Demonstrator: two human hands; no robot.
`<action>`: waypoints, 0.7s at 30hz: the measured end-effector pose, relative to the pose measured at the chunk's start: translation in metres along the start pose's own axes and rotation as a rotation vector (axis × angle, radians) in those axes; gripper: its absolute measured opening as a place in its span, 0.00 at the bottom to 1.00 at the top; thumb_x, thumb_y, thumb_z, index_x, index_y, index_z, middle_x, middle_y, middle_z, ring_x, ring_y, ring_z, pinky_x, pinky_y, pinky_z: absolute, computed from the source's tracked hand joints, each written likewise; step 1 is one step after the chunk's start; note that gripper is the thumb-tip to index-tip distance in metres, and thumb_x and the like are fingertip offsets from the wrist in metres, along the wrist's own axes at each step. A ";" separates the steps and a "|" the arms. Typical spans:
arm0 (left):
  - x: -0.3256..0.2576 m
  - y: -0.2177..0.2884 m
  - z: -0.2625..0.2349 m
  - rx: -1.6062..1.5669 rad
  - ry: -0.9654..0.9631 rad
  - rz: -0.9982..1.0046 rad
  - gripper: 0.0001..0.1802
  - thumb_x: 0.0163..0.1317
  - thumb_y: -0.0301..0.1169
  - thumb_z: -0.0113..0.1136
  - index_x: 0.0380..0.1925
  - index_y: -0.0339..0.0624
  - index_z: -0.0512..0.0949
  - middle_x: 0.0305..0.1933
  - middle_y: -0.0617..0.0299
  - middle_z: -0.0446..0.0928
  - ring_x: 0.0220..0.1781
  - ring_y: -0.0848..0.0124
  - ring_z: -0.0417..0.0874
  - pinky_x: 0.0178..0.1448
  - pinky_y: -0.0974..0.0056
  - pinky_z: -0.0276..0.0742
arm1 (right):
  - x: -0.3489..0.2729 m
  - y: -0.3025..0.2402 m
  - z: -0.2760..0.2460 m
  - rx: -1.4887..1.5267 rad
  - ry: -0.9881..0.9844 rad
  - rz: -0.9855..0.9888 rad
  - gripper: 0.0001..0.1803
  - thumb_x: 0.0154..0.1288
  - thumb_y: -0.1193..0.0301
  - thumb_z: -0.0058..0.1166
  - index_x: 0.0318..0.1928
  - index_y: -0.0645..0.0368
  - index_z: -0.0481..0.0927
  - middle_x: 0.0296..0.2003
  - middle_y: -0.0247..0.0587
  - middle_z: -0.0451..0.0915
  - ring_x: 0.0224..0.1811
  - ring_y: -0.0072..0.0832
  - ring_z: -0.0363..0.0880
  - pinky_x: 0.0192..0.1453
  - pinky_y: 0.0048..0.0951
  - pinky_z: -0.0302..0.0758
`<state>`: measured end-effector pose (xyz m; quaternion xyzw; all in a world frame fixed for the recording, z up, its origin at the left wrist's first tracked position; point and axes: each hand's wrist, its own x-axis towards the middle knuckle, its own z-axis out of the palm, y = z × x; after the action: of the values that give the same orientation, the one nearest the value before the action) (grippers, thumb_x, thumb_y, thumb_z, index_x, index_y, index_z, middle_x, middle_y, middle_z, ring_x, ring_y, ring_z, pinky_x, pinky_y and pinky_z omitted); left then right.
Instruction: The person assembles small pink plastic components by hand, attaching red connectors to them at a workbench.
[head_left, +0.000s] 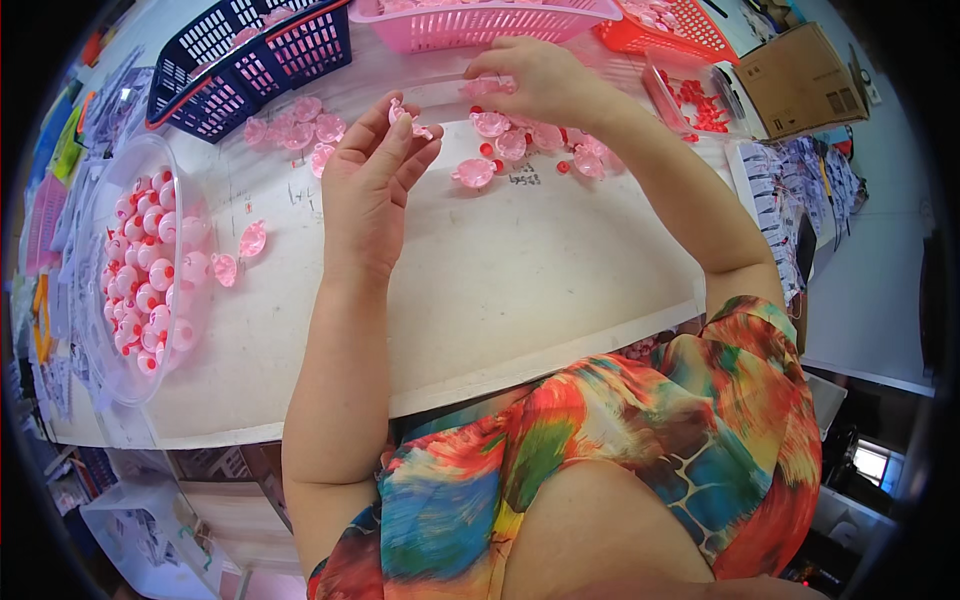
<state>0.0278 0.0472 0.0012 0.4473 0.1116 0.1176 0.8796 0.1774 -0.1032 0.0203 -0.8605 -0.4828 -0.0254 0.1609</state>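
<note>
My left hand [372,165] is raised over the middle of the table, thumb and fingers closed on a clear pink plastic half-shell [406,120] with small tabs. To its right, my right hand [545,82] reaches over a loose group of similar pieces. A pink half-shell [487,87] shows between its fingers and thumb, partly covered. Below that hand lie more pink half-shells [474,173] with small red parts [563,167] among them. Another cluster of pink half-shells [296,130] sits left of my left hand, and two single pieces [252,238] lie nearer me.
At the left stands a clear tub [130,390] of pink-and-white balls with red spots. Along the back are a dark blue basket [250,65], a pink basket [480,30] and a red-orange basket [690,30]. Red parts fill a clear box [665,100] beside an open cardboard box [800,85].
</note>
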 end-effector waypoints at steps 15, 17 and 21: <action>-0.011 -0.009 0.012 0.012 -0.105 -0.063 0.19 0.57 0.27 0.52 0.49 0.33 0.67 0.45 0.56 0.71 0.42 0.68 0.77 0.47 0.69 0.75 | -0.042 -0.023 -0.008 1.733 -0.122 0.506 0.16 0.59 0.63 0.51 0.44 0.60 0.73 0.39 0.34 0.76 0.37 0.21 0.74 0.41 0.25 0.73; -0.013 -0.010 0.017 0.015 -0.134 -0.044 0.19 0.56 0.26 0.54 0.48 0.33 0.68 0.45 0.57 0.71 0.40 0.70 0.77 0.46 0.69 0.75 | -0.050 -0.029 0.000 1.798 -0.179 0.560 0.16 0.60 0.63 0.49 0.44 0.60 0.72 0.39 0.35 0.76 0.38 0.22 0.74 0.42 0.26 0.73; -0.012 -0.014 0.017 0.208 -0.174 0.049 0.19 0.54 0.23 0.55 0.47 0.32 0.69 0.41 0.57 0.74 0.39 0.72 0.77 0.43 0.70 0.75 | -0.054 -0.041 0.008 1.801 -0.148 0.569 0.16 0.59 0.63 0.49 0.43 0.61 0.73 0.38 0.36 0.76 0.37 0.21 0.75 0.43 0.25 0.73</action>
<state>0.0230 0.0229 0.0007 0.5473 0.0353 0.0877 0.8316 0.1134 -0.1260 0.0120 -0.4978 -0.1021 0.4515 0.7335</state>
